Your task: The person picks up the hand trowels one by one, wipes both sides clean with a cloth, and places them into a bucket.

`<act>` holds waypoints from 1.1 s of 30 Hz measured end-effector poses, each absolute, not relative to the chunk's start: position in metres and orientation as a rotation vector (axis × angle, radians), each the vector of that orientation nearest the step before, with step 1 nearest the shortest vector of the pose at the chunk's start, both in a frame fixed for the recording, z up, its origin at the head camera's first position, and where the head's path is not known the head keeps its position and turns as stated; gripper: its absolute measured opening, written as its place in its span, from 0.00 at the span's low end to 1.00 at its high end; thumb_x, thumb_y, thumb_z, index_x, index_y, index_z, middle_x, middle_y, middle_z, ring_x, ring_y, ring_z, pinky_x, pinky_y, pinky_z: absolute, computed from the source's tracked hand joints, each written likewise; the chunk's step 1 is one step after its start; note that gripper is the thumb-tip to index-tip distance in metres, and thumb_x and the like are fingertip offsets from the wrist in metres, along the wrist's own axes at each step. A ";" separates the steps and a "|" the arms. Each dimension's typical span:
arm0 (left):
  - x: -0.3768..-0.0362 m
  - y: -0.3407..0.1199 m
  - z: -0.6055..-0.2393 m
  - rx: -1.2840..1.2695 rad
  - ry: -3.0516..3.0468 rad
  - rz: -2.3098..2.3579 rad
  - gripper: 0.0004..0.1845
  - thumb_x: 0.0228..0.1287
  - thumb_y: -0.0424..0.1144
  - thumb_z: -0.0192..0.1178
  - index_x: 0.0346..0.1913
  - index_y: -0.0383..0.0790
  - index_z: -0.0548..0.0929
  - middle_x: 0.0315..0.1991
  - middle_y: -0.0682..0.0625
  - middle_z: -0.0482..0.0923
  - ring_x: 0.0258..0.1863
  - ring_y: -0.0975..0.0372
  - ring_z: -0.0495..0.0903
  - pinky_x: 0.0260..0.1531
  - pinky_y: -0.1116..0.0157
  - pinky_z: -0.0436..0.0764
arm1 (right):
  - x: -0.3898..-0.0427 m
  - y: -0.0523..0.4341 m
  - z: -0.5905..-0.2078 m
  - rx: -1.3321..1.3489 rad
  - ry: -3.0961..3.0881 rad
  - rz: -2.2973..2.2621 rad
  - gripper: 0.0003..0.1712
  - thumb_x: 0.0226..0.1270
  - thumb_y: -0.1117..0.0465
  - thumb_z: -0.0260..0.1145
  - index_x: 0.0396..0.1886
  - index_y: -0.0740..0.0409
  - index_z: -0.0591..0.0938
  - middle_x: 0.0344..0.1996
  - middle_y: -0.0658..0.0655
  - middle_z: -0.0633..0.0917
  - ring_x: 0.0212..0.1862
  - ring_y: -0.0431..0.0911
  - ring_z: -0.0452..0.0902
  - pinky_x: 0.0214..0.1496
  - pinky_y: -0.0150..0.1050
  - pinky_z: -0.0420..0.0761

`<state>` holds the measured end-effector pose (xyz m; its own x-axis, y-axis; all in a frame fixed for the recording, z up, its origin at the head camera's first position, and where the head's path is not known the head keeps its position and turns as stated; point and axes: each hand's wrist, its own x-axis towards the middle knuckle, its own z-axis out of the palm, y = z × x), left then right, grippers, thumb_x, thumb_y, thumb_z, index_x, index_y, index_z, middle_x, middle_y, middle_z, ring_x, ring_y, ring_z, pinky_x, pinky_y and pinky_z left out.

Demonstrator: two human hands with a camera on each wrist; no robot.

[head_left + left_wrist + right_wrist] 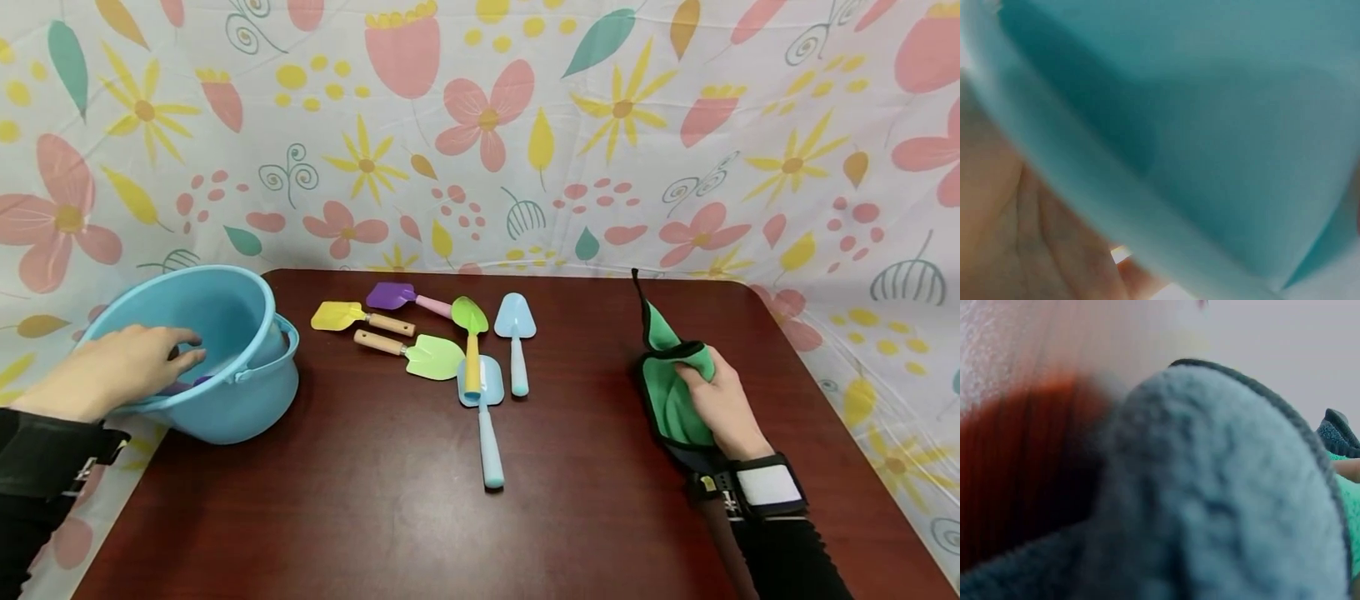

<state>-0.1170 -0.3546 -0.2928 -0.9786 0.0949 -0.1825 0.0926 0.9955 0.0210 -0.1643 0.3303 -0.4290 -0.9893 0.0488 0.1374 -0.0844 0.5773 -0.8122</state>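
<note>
My left hand (135,364) is over the near left rim of a light blue bucket (255,400), fingers loosely bent toward its inside, with a gap between thumb and index finger. Something purple (180,387) shows just under this hand, mostly hidden. In the left wrist view, the bucket's pale blue rim (1104,181) crosses in front of part of the palm. At the right side of the table, my right hand (727,407) grips a folded cloth (671,400), green with black edging. Its grey-blue side (1229,487) fills much of the right wrist view.
Several toy shovels lie mid-table: yellow (335,316), purple (390,295), green with wooden handle (435,358), green with yellow handle (472,350), and two light blue ones (515,317), (490,450). The brown table (585,500) meets a flower-patterned sheet (480,192) behind.
</note>
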 end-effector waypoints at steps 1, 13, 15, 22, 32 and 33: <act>-0.116 -0.352 -0.291 0.146 2.969 0.023 0.26 0.68 0.44 0.60 0.54 0.21 0.76 0.38 0.32 0.80 0.40 0.36 0.76 0.44 0.32 0.69 | -0.164 0.331 -0.429 0.021 -2.649 1.383 0.22 0.77 0.56 0.55 0.63 0.64 0.70 0.55 0.60 0.74 0.48 0.38 0.69 0.44 0.26 0.68; -0.104 -0.300 -0.278 0.244 3.202 -0.019 0.21 0.68 0.47 0.60 0.53 0.33 0.80 0.43 0.36 0.81 0.44 0.41 0.77 0.39 0.37 0.73 | -0.158 0.334 -0.416 -0.043 -2.607 1.407 0.20 0.76 0.53 0.57 0.60 0.60 0.72 0.51 0.55 0.76 0.44 0.39 0.72 0.42 0.28 0.72; -0.101 -0.288 -0.277 0.299 3.284 0.001 0.18 0.67 0.45 0.61 0.50 0.33 0.82 0.43 0.36 0.81 0.45 0.42 0.77 0.37 0.38 0.74 | -0.157 0.335 -0.412 -0.033 -2.600 1.416 0.20 0.76 0.52 0.56 0.60 0.57 0.72 0.51 0.53 0.76 0.46 0.39 0.72 0.42 0.27 0.71; -0.107 -0.235 -0.280 0.582 3.437 0.114 0.16 0.65 0.43 0.63 0.49 0.34 0.85 0.44 0.39 0.83 0.44 0.46 0.80 0.31 0.43 0.78 | -0.155 0.338 -0.399 -0.032 -2.545 1.497 0.22 0.77 0.50 0.53 0.65 0.54 0.71 0.57 0.55 0.73 0.53 0.39 0.70 0.47 0.26 0.71; -0.131 -0.172 -0.309 0.776 3.383 0.291 0.11 0.66 0.44 0.64 0.44 0.40 0.86 0.30 0.48 0.82 0.27 0.54 0.79 0.21 0.55 0.76 | -0.151 0.331 -0.376 -0.028 -2.318 1.763 0.21 0.74 0.53 0.59 0.63 0.53 0.72 0.54 0.48 0.73 0.50 0.41 0.70 0.46 0.27 0.71; -0.132 -0.166 -0.313 0.774 3.364 0.302 0.12 0.66 0.44 0.64 0.46 0.41 0.87 0.31 0.49 0.83 0.27 0.54 0.80 0.21 0.55 0.76 | -0.150 0.330 -0.374 -0.018 -2.279 1.815 0.22 0.74 0.53 0.59 0.63 0.53 0.72 0.54 0.48 0.73 0.51 0.42 0.70 0.47 0.27 0.71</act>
<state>-0.1324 -0.1662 -0.3133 -0.8511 0.3946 0.3463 0.4499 0.8881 0.0937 -0.1501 0.3298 -0.3741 -0.9739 0.1510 0.1695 -0.1314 0.2339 -0.9633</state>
